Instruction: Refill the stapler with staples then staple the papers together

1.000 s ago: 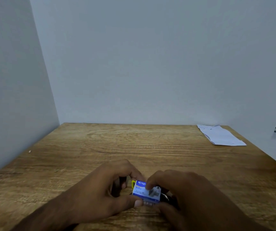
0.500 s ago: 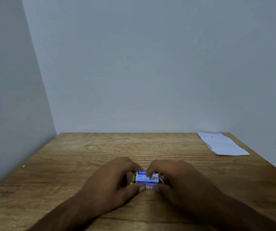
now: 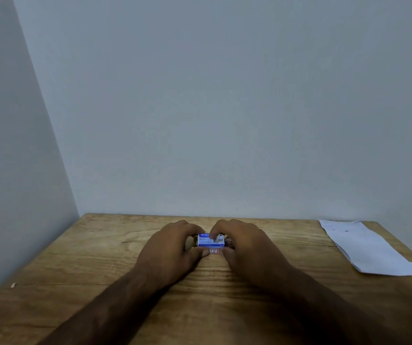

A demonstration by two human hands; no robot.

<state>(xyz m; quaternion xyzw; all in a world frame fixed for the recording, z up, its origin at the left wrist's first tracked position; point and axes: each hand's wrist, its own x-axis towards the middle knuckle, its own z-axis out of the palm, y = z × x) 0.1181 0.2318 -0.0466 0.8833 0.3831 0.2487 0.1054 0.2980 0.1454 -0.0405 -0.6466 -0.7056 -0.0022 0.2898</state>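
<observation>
A small blue-and-white staple box (image 3: 210, 241) sits between my two hands over the middle of the wooden table (image 3: 75, 265). My left hand (image 3: 172, 247) pinches its left end between thumb and fingers. My right hand (image 3: 246, 245) grips its right end, with the forefinger on the box's top. Dark and yellow bits show beside the box under my fingers; I cannot tell whether they belong to the stapler. The white papers (image 3: 366, 247) lie flat at the table's right edge, well apart from my hands.
Grey walls close the table at the back and on the left. A tiny pale scrap (image 3: 13, 285) lies near the left edge.
Both hands have moved away from me toward the table's middle with the box held between them. The view has tilted up, showing more wall.
</observation>
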